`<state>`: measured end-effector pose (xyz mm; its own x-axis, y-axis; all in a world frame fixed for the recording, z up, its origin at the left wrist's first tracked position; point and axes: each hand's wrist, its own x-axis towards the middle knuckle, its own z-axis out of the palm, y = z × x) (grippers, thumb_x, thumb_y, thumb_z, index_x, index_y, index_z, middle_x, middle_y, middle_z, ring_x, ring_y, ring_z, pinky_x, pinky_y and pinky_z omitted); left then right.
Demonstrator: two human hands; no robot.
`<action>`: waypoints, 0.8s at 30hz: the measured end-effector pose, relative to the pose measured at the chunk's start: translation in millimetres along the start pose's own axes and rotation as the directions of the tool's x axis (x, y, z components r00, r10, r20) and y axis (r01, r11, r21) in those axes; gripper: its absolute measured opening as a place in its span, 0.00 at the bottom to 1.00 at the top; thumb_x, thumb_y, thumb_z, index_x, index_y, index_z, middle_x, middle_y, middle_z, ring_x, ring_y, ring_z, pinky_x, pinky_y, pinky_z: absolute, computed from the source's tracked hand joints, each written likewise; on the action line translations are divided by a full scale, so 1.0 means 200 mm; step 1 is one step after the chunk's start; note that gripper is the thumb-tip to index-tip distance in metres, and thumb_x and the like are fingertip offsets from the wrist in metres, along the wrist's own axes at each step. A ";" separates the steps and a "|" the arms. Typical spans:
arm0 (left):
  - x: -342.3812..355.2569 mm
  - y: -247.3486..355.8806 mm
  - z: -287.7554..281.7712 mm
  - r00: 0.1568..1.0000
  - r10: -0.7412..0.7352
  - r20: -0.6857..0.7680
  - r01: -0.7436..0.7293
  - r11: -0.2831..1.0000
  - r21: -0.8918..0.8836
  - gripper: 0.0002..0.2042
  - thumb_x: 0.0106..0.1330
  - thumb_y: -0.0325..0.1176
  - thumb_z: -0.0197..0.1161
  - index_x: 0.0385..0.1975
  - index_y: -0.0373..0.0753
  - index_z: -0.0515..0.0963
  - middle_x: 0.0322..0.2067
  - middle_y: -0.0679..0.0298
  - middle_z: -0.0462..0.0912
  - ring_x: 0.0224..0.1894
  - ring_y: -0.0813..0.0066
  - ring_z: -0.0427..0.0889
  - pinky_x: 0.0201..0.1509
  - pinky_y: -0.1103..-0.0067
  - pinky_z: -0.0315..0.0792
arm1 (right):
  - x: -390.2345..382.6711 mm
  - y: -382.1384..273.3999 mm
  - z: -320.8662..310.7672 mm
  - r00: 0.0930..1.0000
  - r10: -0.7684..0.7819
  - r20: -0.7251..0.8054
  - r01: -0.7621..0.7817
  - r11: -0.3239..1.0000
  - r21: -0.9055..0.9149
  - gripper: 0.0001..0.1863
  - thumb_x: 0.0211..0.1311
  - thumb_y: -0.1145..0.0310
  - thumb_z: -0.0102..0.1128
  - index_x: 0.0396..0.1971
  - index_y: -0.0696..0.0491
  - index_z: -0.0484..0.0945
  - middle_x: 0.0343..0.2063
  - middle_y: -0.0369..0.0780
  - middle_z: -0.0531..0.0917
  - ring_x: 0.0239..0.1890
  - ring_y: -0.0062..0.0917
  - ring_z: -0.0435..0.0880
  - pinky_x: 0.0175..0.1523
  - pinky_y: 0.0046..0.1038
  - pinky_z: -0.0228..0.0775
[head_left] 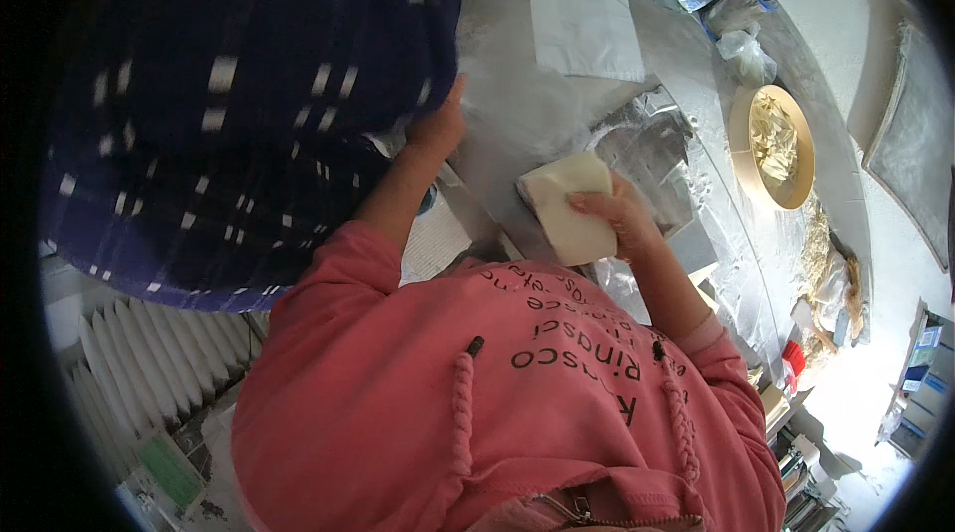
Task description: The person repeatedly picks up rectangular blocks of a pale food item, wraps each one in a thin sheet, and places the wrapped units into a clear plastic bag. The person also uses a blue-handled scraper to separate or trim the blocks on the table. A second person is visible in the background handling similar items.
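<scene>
1. Below, the person's chest in a pink hoodie (pixel 497 413) fills the lower middle of the view; both forearms run up from it toward a floured worktop (pixel 517 104).
2. Right hand (pixel 619 216): the forearm rises from the pushed-up pink sleeve at the lower right and slants up and to the left. The fingers are bent over the right edge of a pale dough slab (pixel 569 206) and grasp it, thumb side toward the slab's upper edge.
3. Dough slab: flat, roughly rectangular, cream-coloured, tilted with one corner toward the chest. It sits over the worktop's near edge, just above the hoodie and beside a sheet of clear plastic (pixel 652 149).
4. Left hand (pixel 438 126): the forearm, bare from the elbow, reaches straight up the view. The hand meets the edge of a dark blue checked cloth (pixel 249 104) and its fingers are hidden behind the fabric, so whether they clench it cannot be told.
5. Cloth: it hangs across the whole upper left, covering that part of the worktop.
6. Surroundings: a white paper sheet (pixel 582 20) lies at the top; a round wooden bowl (pixel 774 146) with pale strips stands well to the right, with small plastic bags (pixel 746 50) above it.
</scene>
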<state>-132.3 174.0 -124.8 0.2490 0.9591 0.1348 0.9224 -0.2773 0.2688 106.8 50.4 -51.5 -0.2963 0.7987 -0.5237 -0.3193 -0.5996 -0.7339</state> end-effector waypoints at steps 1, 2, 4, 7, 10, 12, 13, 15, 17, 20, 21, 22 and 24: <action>0.02 0.00 0.02 0.996 -0.008 -0.086 -0.014 0.969 -0.246 0.16 0.57 0.33 0.57 0.47 0.41 0.74 0.39 0.51 0.76 0.43 0.55 0.75 0.45 0.67 0.68 | 0.04 0.01 0.03 0.999 0.017 0.031 -0.017 1.000 -0.016 0.23 0.45 0.71 0.63 0.43 0.59 0.71 0.34 0.41 0.79 0.31 0.26 0.80 0.36 0.26 0.74; 0.05 0.02 0.03 0.986 -0.039 -0.164 -0.044 0.879 -0.475 0.15 0.58 0.34 0.56 0.45 0.40 0.74 0.36 0.50 0.78 0.40 0.55 0.77 0.43 0.68 0.70 | 0.07 0.01 0.04 0.998 0.037 0.048 -0.035 0.999 -0.033 0.22 0.45 0.71 0.63 0.43 0.59 0.71 0.34 0.41 0.79 0.31 0.26 0.80 0.36 0.26 0.74; 0.05 0.08 0.04 0.989 -0.148 -0.009 0.120 0.835 -0.537 0.13 0.62 0.36 0.53 0.42 0.37 0.75 0.32 0.50 0.79 0.36 0.51 0.78 0.38 0.69 0.70 | 0.13 0.01 0.06 0.989 0.104 0.107 -0.100 0.994 -0.042 0.22 0.46 0.70 0.62 0.44 0.59 0.71 0.34 0.41 0.79 0.31 0.26 0.80 0.37 0.26 0.74; 0.02 0.19 0.01 0.988 -0.134 0.078 0.154 0.778 -0.609 0.16 0.66 0.40 0.48 0.40 0.34 0.75 0.29 0.47 0.79 0.32 0.49 0.78 0.36 0.70 0.70 | 0.18 0.01 0.04 0.947 0.220 0.236 -0.240 0.969 0.061 0.23 0.49 0.67 0.61 0.46 0.58 0.70 0.37 0.42 0.79 0.34 0.28 0.81 0.39 0.28 0.75; -0.04 0.24 -0.07 0.973 -0.129 0.191 0.220 0.766 -0.604 0.17 0.65 0.44 0.47 0.44 0.38 0.73 0.32 0.50 0.79 0.36 0.48 0.76 0.40 0.64 0.70 | 0.26 0.02 0.00 0.921 0.209 0.329 -0.329 0.869 0.369 0.24 0.52 0.62 0.59 0.48 0.57 0.69 0.41 0.44 0.78 0.40 0.32 0.80 0.45 0.33 0.74; -0.09 0.26 -0.13 0.972 -0.101 0.214 0.214 0.762 -0.611 0.18 0.64 0.44 0.48 0.47 0.41 0.71 0.34 0.51 0.78 0.39 0.48 0.76 0.42 0.62 0.70 | 0.34 0.02 -0.04 0.956 0.164 0.243 -0.281 0.743 0.607 0.25 0.54 0.59 0.58 0.49 0.57 0.69 0.44 0.45 0.77 0.44 0.33 0.79 0.49 0.37 0.72; -0.11 0.26 -0.15 0.982 -0.056 0.180 0.160 0.755 -0.636 0.18 0.64 0.43 0.49 0.49 0.41 0.69 0.35 0.51 0.78 0.39 0.49 0.77 0.41 0.62 0.70 | 0.39 0.03 -0.05 0.994 0.071 0.086 -0.110 0.750 0.652 0.26 0.56 0.56 0.55 0.51 0.56 0.68 0.46 0.45 0.76 0.47 0.33 0.77 0.53 0.40 0.68; -0.12 0.27 -0.20 0.971 -0.094 0.219 0.224 0.676 -0.702 0.19 0.64 0.42 0.50 0.50 0.38 0.68 0.38 0.50 0.77 0.41 0.52 0.76 0.44 0.66 0.69 | 0.57 0.03 -0.08 0.989 -0.084 -0.121 0.136 0.840 0.526 0.23 0.54 0.59 0.58 0.48 0.56 0.69 0.42 0.45 0.77 0.42 0.32 0.79 0.45 0.37 0.73; -0.12 0.29 -0.26 0.893 -0.224 0.390 0.449 0.500 -0.741 0.20 0.64 0.41 0.52 0.49 0.32 0.69 0.41 0.49 0.75 0.44 0.58 0.74 0.49 0.73 0.65 | 0.72 0.04 -0.14 0.919 -0.186 -0.347 0.225 0.971 0.075 0.24 0.51 0.60 0.62 0.46 0.57 0.70 0.39 0.45 0.78 0.36 0.31 0.79 0.39 0.33 0.74; -0.12 0.38 -0.33 0.866 -0.241 -0.438 0.019 0.891 -0.453 0.22 0.59 0.34 0.57 0.52 0.31 0.66 0.48 0.46 0.68 0.49 0.57 0.70 0.52 0.72 0.64 | 0.87 0.11 -0.20 0.848 -0.304 -0.433 0.080 0.883 -0.463 0.28 0.44 0.59 0.67 0.44 0.58 0.69 0.35 0.44 0.78 0.32 0.30 0.79 0.35 0.30 0.73; -0.16 0.43 -0.34 0.869 0.007 -0.495 -0.130 0.968 -0.214 0.24 0.55 0.26 0.56 0.53 0.31 0.63 0.53 0.46 0.62 0.55 0.54 0.64 0.56 0.68 0.60 | 0.90 0.15 -0.20 0.860 -0.237 -0.451 0.034 0.910 -0.413 0.30 0.43 0.58 0.68 0.44 0.58 0.69 0.35 0.44 0.78 0.31 0.30 0.79 0.34 0.29 0.72; -0.20 0.50 -0.33 0.813 0.252 -0.524 -0.428 0.870 -0.245 0.22 0.52 0.22 0.53 0.50 0.32 0.65 0.51 0.48 0.64 0.55 0.53 0.62 0.59 0.65 0.56 | 0.92 0.19 -0.20 0.852 -0.182 -0.490 -0.010 0.931 -0.364 0.32 0.41 0.58 0.70 0.44 0.59 0.69 0.34 0.44 0.79 0.30 0.29 0.79 0.33 0.28 0.72; -0.17 0.58 -0.27 0.977 0.055 -0.206 -0.147 0.872 -0.467 0.19 0.52 0.24 0.53 0.47 0.31 0.66 0.48 0.48 0.68 0.52 0.54 0.66 0.56 0.66 0.59 | 0.95 0.26 -0.19 0.856 -0.407 -0.318 0.301 0.893 -0.334 0.25 0.43 0.57 0.67 0.38 0.58 0.74 0.27 0.41 0.77 0.27 0.26 0.77 0.28 0.28 0.68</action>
<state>-50.8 105.6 -46.3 0.2332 0.9101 0.3425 0.6302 -0.4097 0.6596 68.4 173.0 -205.1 0.1625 0.9440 -0.2871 -0.0736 -0.2786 -0.9576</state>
